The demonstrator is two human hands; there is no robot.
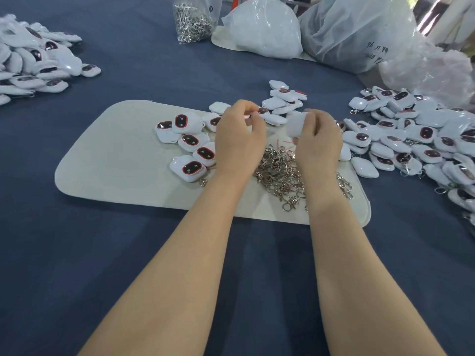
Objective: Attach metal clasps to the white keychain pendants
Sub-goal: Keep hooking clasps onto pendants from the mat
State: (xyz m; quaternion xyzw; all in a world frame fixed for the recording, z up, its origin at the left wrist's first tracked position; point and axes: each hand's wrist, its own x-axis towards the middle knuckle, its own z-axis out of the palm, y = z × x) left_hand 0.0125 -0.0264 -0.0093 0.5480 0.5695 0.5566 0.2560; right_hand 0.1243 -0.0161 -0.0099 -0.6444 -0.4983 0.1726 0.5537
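2 hands are raised above a cream mat (108, 160) on a blue tablecloth (128, 253). The right hand (318, 145) grips 1 white pendant (295, 124), fingers curled round its right edge and the thumb below it. The left hand (240, 136) has its fingers curled, with thumb and forefinger pinched on a pinkish piece (247, 116) that is too small to identify. The hands are near each other but apart.

Directly below the hands, a loose heap of metal clasps (280, 173) lies on the mat. A group of pendants (189, 145), dark ovals up, lies on the mat just left of the left hand. A large pile of pendants (416, 140) lies to the right, partly off the mat, and another pile (33, 62) lies at far left, well apart. At the rear stand a clear bag of clasps (191, 21) and white plastic bags (264, 29).
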